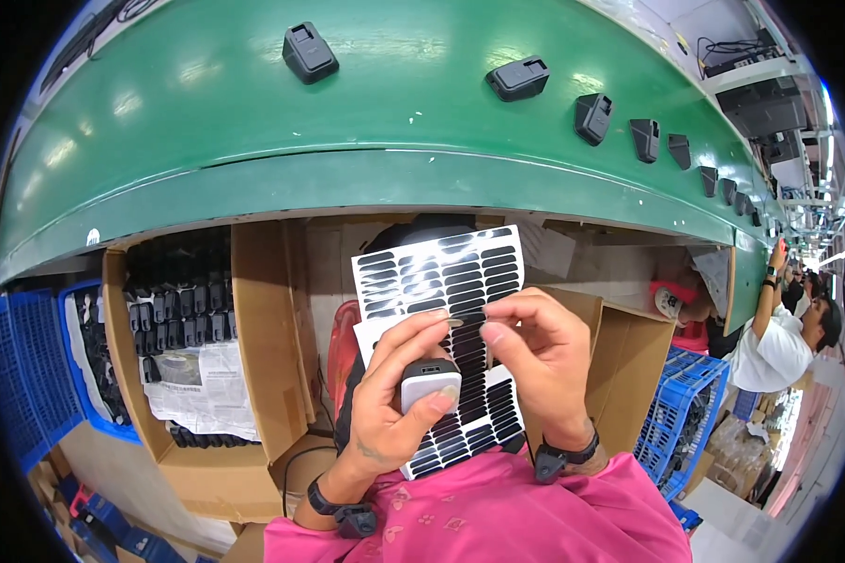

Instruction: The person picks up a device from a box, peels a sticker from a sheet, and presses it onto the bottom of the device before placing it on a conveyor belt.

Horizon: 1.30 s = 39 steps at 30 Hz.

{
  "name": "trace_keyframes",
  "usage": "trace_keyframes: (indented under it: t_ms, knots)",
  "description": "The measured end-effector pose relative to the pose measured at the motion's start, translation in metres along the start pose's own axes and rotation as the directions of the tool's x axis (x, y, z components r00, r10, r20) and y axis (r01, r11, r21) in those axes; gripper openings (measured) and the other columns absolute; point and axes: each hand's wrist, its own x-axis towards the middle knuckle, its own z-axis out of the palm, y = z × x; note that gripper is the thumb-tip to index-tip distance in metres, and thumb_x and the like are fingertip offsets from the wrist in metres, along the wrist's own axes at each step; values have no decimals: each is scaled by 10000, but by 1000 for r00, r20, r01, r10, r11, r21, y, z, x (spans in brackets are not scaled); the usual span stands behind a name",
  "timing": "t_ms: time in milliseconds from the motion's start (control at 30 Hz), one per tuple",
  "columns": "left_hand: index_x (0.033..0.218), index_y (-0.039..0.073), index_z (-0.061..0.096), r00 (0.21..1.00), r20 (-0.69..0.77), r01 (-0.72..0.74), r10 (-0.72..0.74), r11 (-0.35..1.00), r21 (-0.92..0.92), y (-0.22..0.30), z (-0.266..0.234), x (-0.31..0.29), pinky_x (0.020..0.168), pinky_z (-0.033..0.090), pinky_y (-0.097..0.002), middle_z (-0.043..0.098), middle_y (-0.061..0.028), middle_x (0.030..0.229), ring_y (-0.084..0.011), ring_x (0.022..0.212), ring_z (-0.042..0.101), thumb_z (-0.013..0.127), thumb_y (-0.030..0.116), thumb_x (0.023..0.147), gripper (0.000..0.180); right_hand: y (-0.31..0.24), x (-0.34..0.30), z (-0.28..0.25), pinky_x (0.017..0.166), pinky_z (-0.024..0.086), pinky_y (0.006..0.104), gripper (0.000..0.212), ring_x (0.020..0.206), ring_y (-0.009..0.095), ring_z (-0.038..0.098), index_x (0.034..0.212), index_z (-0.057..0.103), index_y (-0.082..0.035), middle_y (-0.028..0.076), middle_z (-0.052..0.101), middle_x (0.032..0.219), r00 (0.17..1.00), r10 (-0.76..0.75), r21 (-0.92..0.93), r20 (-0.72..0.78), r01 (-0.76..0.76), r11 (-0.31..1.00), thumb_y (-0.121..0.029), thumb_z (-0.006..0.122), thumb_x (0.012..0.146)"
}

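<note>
My left hand (pixel 394 394) is closed around a small device (pixel 430 383) with a white rounded face and a dark end that has a slot in it. Beneath both hands, over my lap, lie white sheets (pixel 376 272) with rows of black oblong stickers; at least two seem to overlap. My right hand (pixel 540 361) is over the right part of the sheets, its thumb and forefinger bent close together near the left fingertips. Whatever the right fingers pinch, if anything, is too small to make out.
Black angular housings (pixel 310 53) stand in a spaced row along the green bench (pixel 207 113). To my left, an open carton (pixel 253 328) holds black parts and newspaper, beside a blue crate (pixel 80 338). On the right are another carton (pixel 629 361), a blue basket (pixel 681 403) and other people (pixel 770 347).
</note>
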Motion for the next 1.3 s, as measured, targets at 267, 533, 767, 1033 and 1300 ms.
trace_keyframes:
  t_ms: [267, 533, 767, 1033, 1300]
  knots:
    - [1212, -41, 555, 998, 48, 31, -32, 999, 14, 3, 2, -1, 892, 459, -298, 405, -173, 1386, -194, 979, 590, 664, 173, 842, 441, 0, 3, -8, 555, 405, 198, 29, 669, 66, 531, 835, 627, 32, 40, 600, 830, 988, -84, -229, 130, 112, 967, 35, 654, 824]
    - [1190, -26, 378, 999, -43, 28, -34, 990, -136, 11, 13, -8, 903, 479, -370, 506, -267, 1225, -297, 1053, 598, 539, 271, 945, 417, -25, -2, -22, 543, 371, 191, 59, 613, 43, 450, 867, 534, 10, 13, 531, 779, 980, -36, 112, -197, 59, 992, -12, 582, 894]
    - [1272, -28, 341, 983, 48, 183, -179, 976, -120, 31, 18, -14, 808, 483, -316, 591, -166, 1033, -191, 922, 599, 540, 121, 924, 428, -32, -18, 8, 537, 396, 221, 96, 599, 75, 494, 878, 539, 22, 42, 561, 706, 957, -122, 130, 263, 91, 987, -6, 625, 845]
    - [1275, -38, 342, 974, 55, 224, -222, 974, -41, 36, 16, -16, 775, 496, -329, 614, -166, 992, -205, 869, 628, 520, 108, 929, 416, -33, -18, 11, 522, 399, 217, 83, 583, 85, 508, 842, 577, 32, 58, 582, 694, 962, -116, 83, 247, 99, 992, 3, 651, 817]
    - [1273, -50, 332, 974, 71, 216, -216, 976, 8, 37, 14, -14, 778, 497, -338, 595, -191, 1031, -227, 880, 634, 522, 110, 926, 427, -29, -18, 12, 519, 395, 220, 90, 576, 91, 506, 834, 582, 43, 62, 583, 679, 964, -131, 105, 230, 109, 988, 18, 660, 797]
